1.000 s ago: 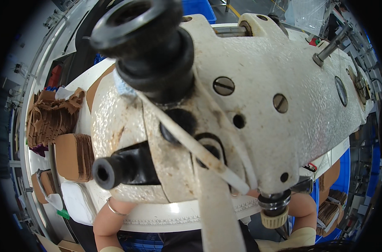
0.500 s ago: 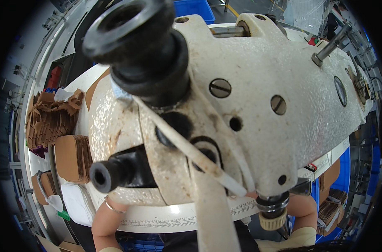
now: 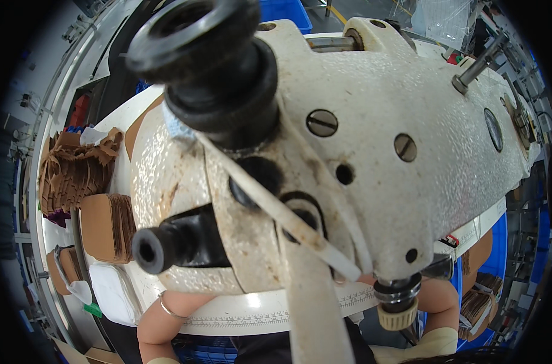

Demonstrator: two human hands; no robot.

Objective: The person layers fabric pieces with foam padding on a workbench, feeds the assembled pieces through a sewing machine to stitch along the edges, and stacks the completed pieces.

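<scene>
A large white sewing machine head (image 3: 373, 158) fills the middle of the view and covers most of both my hands. My left arm comes up from the lower edge, and the wrist with a bangle (image 3: 168, 307) reaches under the machine's left end. Past the bangle only the base of my left hand (image 3: 194, 299) shows; its fingers are hidden. On the right, my bent forearm (image 3: 438, 297) passes behind the machine's cream knob (image 3: 398, 315). A sliver of skin left of that knob is all that shows of my right hand (image 3: 365, 279). What either hand touches is hidden.
White worktable (image 3: 245, 321) with a ruler strip along its near edge. At left lie stacked brown pieces (image 3: 103, 227), a crumpled brown bundle (image 3: 75, 173) and a white stack (image 3: 112, 294). Right: a blue bin (image 3: 499, 233) beside brown pieces (image 3: 477, 306).
My left forearm and bangle have shifted right, further under the machine. My right forearm stays nearly in place. The machine appears slightly further right in the picture.
</scene>
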